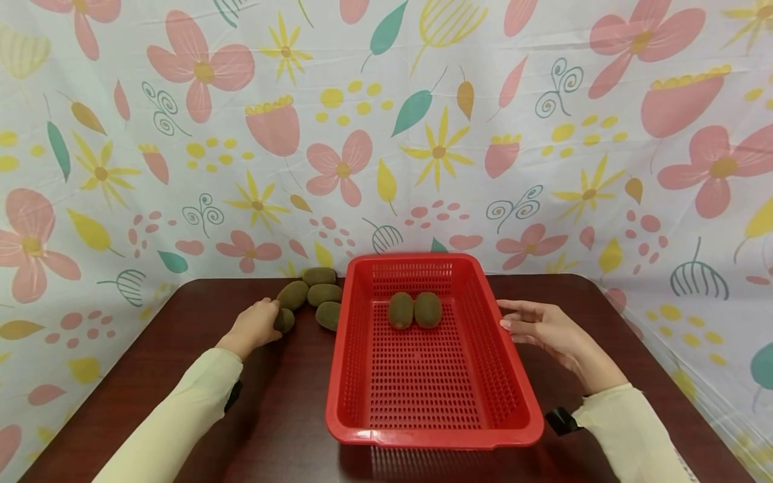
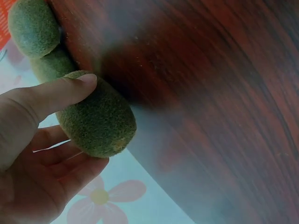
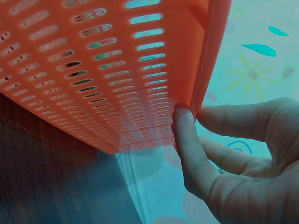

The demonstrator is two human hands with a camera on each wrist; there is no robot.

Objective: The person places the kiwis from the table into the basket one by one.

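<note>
My left hand [image 1: 253,327] grips a brown fuzzy kiwi [image 2: 100,119] at the left of the table, thumb on one side and fingers on the other. Just beyond it, several more kiwis [image 1: 324,294] lie bunched against the left side of a red plastic basket [image 1: 435,436]. Two kiwis [image 1: 427,310] rest side by side inside the basket, toward its far end. On the right, my right hand [image 1: 546,332] holds the basket's side rim; the right wrist view shows the thumb and fingers [image 3: 189,149] pinching that edge.
The dark wood table [image 1: 181,349] carries the basket near its middle. A white cloth [image 1: 374,134] printed with flowers and leaves hangs behind the table's far edge and along its sides.
</note>
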